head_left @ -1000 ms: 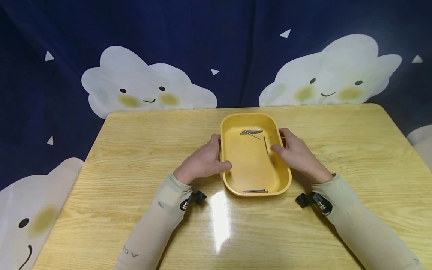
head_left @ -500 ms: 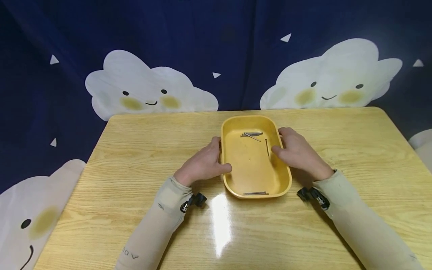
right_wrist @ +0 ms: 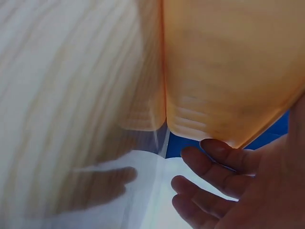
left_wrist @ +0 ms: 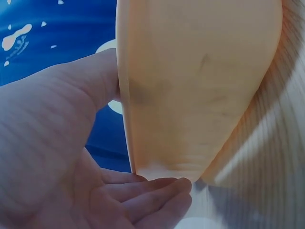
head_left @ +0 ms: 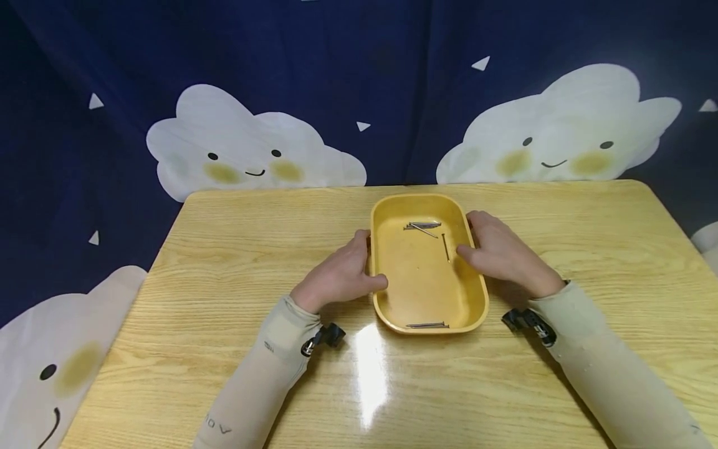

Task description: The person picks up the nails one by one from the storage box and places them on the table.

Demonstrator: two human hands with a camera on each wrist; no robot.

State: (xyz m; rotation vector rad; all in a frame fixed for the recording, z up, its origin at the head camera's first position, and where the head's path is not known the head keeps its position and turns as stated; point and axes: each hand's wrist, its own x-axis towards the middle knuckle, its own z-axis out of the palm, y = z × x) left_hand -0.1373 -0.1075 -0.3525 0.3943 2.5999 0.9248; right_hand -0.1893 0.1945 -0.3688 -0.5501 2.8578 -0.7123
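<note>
Two pale sleeves (head_left: 252,380) nearest, with black devices (head_left: 335,335) at the wrists, then the left hand (head_left: 339,274) and right hand (head_left: 502,252) pinching opposite side walls of a yellow tray (head_left: 417,293) on the wooden table (head_left: 235,249), with thumbs inside and fingers outside. Within, a few nails (head_left: 428,325) at the near end, one lone nail (head_left: 445,248) by the right wall, and a crossed pile of nails (head_left: 422,228) farther off; beyond, a dark blue curtain (head_left: 404,75) with smiling clouds (head_left: 258,156).

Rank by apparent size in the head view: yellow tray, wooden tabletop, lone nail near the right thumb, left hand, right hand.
1. Wooden tabletop
2. Yellow tray
3. Left hand and right hand: too alike to rank
4. Lone nail
</note>
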